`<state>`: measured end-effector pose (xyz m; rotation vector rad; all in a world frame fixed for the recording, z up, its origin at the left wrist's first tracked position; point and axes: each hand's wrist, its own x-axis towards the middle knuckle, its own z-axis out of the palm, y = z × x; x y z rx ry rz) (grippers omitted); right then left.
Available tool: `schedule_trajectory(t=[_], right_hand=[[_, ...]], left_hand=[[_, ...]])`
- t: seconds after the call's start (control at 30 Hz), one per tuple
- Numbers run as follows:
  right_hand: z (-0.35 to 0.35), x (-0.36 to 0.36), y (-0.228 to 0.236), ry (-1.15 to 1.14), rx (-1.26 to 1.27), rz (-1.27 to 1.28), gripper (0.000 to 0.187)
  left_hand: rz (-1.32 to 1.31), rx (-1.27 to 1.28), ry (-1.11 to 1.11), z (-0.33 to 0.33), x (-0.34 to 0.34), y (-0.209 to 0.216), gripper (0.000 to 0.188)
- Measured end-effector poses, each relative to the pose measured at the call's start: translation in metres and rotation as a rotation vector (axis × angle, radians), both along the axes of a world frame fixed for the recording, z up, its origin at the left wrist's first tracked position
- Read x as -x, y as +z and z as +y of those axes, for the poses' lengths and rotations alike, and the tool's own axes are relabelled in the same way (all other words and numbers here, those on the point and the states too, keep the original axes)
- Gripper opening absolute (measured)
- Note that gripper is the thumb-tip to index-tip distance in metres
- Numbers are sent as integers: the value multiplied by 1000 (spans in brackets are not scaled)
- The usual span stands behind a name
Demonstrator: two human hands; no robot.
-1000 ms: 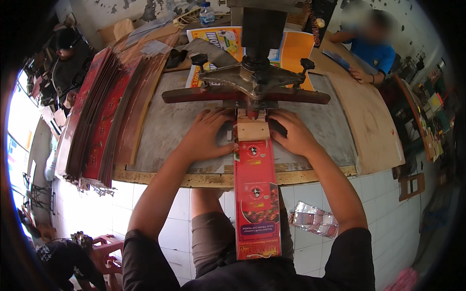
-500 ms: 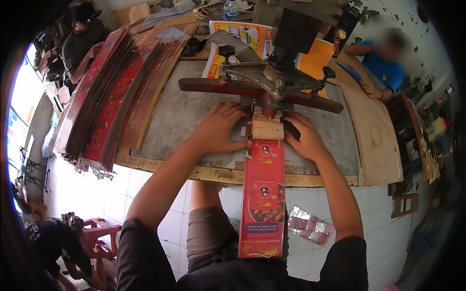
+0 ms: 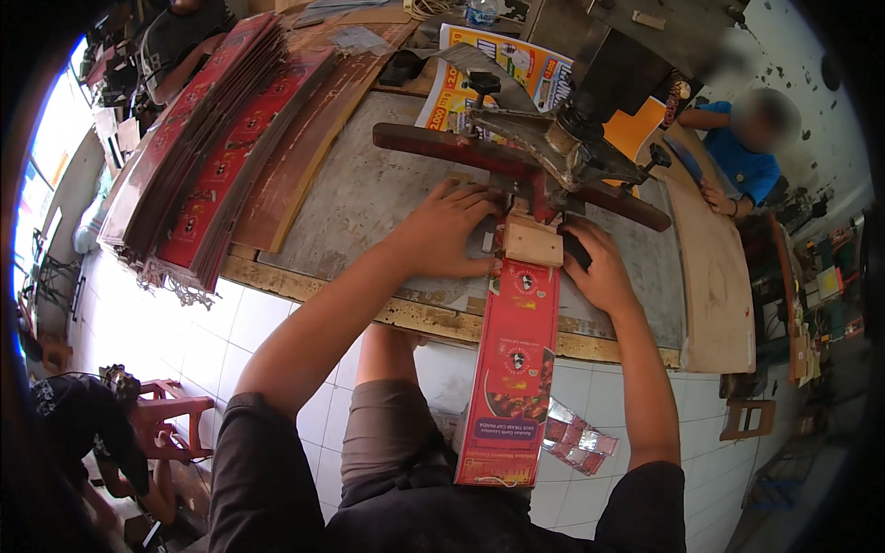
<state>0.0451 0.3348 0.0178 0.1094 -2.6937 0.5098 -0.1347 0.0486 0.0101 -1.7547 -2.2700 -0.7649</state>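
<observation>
A long red printed strip (image 3: 518, 369) lies on the bench and hangs over its front edge towards my lap. Its far end goes under a wooden block (image 3: 534, 241) below the press head, where I cannot see it. Flat on the bench to the left, my left hand (image 3: 452, 230) has its fingers stretched out and its thumb at the strip's left edge. My right hand (image 3: 599, 267) is open on the other side, thumb beside the block and fingers reaching forward under the press bar. A dark gap shows between that thumb and the fingers.
The press (image 3: 553, 138) with its red crossbar (image 3: 442, 152) stands over the bench (image 3: 341, 184). Stacks of red printed strips (image 3: 207, 198) lean at the left. Colourful printed sheets (image 3: 516, 74) lie behind. A co-worker in blue (image 3: 742, 166) sits at the right; a silver-red sheet (image 3: 579, 441) lies on the floor.
The whole view has shifted and tilted slightly, so bench and press appear further right. My hands keep their places beside the block and strip.
</observation>
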Motion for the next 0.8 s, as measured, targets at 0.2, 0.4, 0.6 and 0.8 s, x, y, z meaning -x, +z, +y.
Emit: schedule_trajectory(t=[0.2, 0.4, 0.6, 0.8], right_hand=[[-1, 0, 0, -3, -2, 6, 48], [-2, -1, 2, -3, -29, 19, 44], [-5, -8, 2, -9, -20, 56, 37], [-32, -19, 14, 53, 71, 247, 35]], left_hand=[[-33, 22, -16, 0, -1, 4, 78], [-9, -7, -13, 2, 1, 2, 81], [-11, -32, -34, -6, -6, 3, 71], [-82, -115, -50, -17, -25, 13, 58]])
